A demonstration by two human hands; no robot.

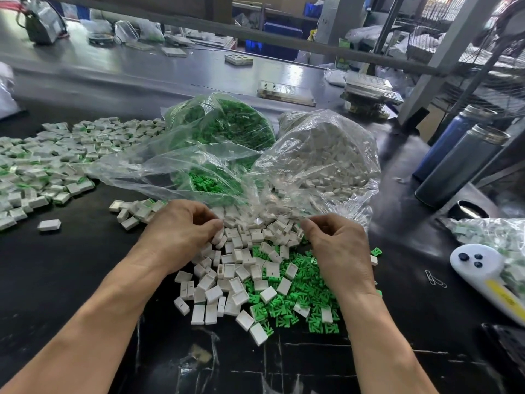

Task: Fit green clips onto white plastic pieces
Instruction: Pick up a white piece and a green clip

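A loose heap of white plastic pieces (pixel 233 277) lies on the black table in front of me, overlapping a spread of green clips (pixel 306 291) to its right. My left hand (pixel 181 226) and my right hand (pixel 338 243) each pinch the lower edge of a clear bag of white pieces (pixel 321 160), whose mouth rests on the heap. A second clear bag holds green clips (pixel 224 120) just behind and to the left. I cannot tell whether either hand also holds a piece.
A wide pile of white pieces with green showing (pixel 48 157) covers the table's left. Two dark metal flasks (pixel 454 166) stand at the right. A white handheld device (pixel 480 268) and paper clips (pixel 434 278) lie near the right edge. Behind runs a grey conveyor (pixel 142 69).
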